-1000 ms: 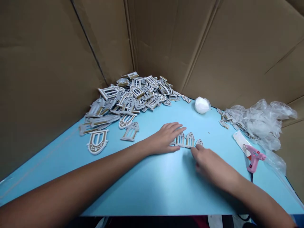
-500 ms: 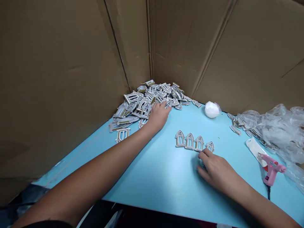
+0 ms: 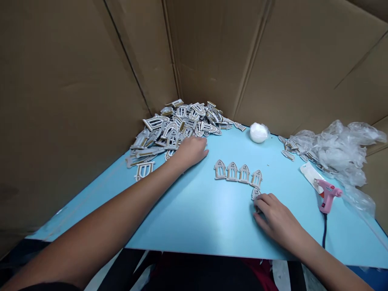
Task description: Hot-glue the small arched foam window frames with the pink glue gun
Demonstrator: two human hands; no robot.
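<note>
My left hand (image 3: 191,151) is at the front of a heap of small white-and-gold arched window pieces (image 3: 172,139). Its fingers curl down out of sight, so whatever they hold is hidden. On the right, the fingers of my right hand (image 3: 274,214) close on another arched window piece (image 3: 256,193), whose top shows beyond the fingertips. Just behind that piece stretches a row of several matching window pieces (image 3: 232,172), side by side with their points away from me.
A pink glue gun (image 3: 327,195) with a cord lies at the right beside a white packet (image 3: 311,176). Crumpled clear plastic (image 3: 339,149) covers part of more window pieces (image 3: 289,147). A white ball-like bundle (image 3: 258,132) sits near the cardboard walls (image 3: 212,52) around the blue table (image 3: 194,218).
My left hand has drawn back slightly from the heap, its fingers curling under. My right hand has moved nearer to me, uncovering the row's last piece. The view has shifted right.
</note>
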